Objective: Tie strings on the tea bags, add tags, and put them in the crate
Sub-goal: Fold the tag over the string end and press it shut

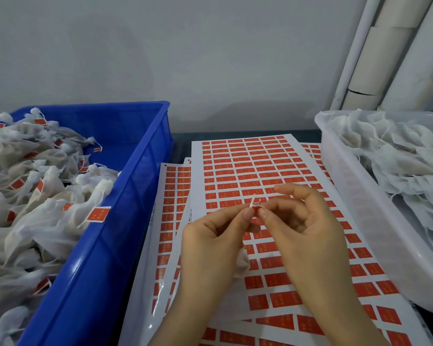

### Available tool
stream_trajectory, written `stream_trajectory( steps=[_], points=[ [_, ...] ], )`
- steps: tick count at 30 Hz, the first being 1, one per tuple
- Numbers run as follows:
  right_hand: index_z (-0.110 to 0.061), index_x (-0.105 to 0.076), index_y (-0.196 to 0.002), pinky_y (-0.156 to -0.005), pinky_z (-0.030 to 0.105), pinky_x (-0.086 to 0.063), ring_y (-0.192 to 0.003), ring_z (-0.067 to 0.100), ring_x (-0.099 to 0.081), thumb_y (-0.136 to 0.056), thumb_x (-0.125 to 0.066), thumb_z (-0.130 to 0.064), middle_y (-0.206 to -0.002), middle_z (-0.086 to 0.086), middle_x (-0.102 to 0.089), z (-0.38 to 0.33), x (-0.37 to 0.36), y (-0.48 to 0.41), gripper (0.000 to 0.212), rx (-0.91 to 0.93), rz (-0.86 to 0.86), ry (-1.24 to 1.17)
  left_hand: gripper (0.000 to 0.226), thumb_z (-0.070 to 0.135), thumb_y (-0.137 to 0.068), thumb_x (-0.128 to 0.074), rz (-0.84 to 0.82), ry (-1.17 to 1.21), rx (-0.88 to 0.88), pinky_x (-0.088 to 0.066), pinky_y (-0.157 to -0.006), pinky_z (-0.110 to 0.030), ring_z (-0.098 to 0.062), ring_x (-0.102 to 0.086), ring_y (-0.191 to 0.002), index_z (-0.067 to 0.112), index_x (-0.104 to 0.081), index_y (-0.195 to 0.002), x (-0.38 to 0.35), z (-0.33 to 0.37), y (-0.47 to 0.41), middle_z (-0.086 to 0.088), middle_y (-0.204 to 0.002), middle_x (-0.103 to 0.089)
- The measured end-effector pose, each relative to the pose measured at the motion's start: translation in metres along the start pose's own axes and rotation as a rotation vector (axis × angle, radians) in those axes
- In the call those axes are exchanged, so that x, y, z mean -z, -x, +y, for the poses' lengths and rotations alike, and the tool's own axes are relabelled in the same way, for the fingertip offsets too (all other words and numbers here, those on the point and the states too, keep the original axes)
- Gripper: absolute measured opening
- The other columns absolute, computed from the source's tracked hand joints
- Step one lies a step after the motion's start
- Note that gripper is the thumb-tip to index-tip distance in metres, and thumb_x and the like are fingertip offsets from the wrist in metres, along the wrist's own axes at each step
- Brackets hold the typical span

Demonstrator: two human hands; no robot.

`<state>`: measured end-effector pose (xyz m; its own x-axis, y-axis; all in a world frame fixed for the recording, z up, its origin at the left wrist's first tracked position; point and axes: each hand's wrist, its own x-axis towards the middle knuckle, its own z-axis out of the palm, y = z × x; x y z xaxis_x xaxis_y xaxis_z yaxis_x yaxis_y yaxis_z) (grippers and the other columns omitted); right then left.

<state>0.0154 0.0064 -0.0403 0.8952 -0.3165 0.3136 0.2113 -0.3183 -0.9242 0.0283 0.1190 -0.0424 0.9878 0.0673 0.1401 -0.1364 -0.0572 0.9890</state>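
Note:
Both hands meet over the sheet of red tag stickers (245, 171). My left hand (210, 243) and my right hand (308, 236) pinch a small red tag (256, 210) together with the white string ends (254, 202) between their fingertips. A white tea bag (241, 262) hangs below, partly hidden between my palms. The blue crate (125, 196) on the left holds several finished tea bags (35, 191) with red tags. A clear tub (355, 196) on the right holds untagged white tea bags (395, 156).
More sticker sheets (170, 221) lie fanned under the top one. White tubes (390, 53) lean against the wall at the back right. A dark table strip (183, 143) shows between the crate and the sheets.

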Motion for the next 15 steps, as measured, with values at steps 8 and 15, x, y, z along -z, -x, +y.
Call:
stream_trajectory(
  steps=[8,15],
  points=[
    [-0.047,-0.048,-0.089,-0.059,-0.005,-0.040,-0.081,-0.022,-0.055,-0.072,-0.072,-0.029,-0.087,-0.044,-0.056,0.0003,-0.0007,0.0000,0.035,0.000,0.000,-0.003,0.008,0.040,-0.068,-0.059,-0.002,0.003,-0.021,-0.048,-0.053,-0.006,0.000,-0.067,-0.066,0.042,-0.067,-0.070,-0.0013,0.0025,0.0016,0.018,-0.068,-0.071],
    [-0.043,-0.053,-0.091,-0.058,-0.001,-0.043,-0.086,-0.018,-0.056,-0.072,-0.074,-0.028,-0.088,-0.027,-0.062,0.0019,0.0006,-0.0014,0.032,-0.019,0.020,-0.018,0.011,0.041,-0.070,-0.058,0.001,0.012,-0.029,-0.046,-0.052,-0.006,-0.002,-0.068,-0.065,0.040,-0.068,-0.068,-0.0014,0.0022,0.0017,0.015,-0.067,-0.071]
  ],
)
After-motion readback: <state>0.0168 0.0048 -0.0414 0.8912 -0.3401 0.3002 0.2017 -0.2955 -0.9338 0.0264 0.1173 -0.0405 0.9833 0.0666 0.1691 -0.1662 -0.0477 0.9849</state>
